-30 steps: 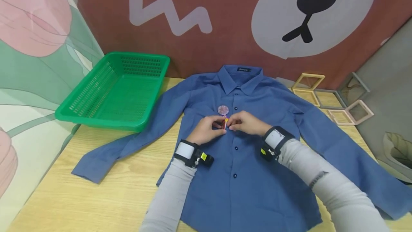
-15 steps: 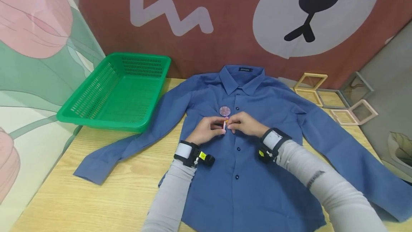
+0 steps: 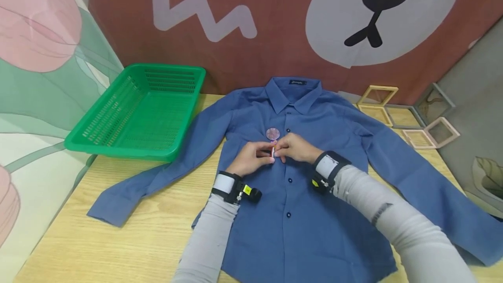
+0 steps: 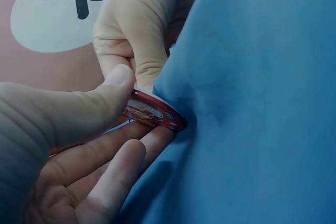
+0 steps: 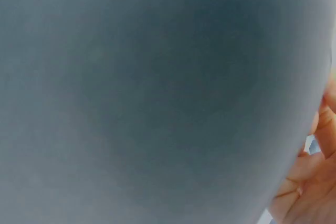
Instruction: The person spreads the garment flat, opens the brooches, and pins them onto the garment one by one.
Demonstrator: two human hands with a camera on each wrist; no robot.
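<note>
A blue button-up shirt (image 3: 314, 204) lies front up on the table. Over its chest my left hand (image 3: 249, 158) pinches a red round button badge (image 4: 149, 111) between thumb and fingers, edge-on and against a raised fold of the shirt. My right hand (image 3: 298, 147) has its fingers curled at the badge's other side, pinching at its back close to the cloth; the exact grip is hidden. Just above the hands, a pinkish round badge (image 3: 273, 133) sits on the shirt. Blue cloth fills most of the right wrist view, with part of a hand (image 5: 310, 182) at its right edge.
A green plastic basket (image 3: 173, 150) stands at the back left, partly over a sleeve (image 3: 157, 180). Several small hinged frames (image 3: 418, 139) stand at the back right. The wooden table (image 3: 129, 248) meets printed cloth walls (image 3: 275, 56) behind.
My right hand has moved slightly left, closer against the badge. The badge has turned from showing some red face to nearly edge-on. My left hand stays almost where it was.
</note>
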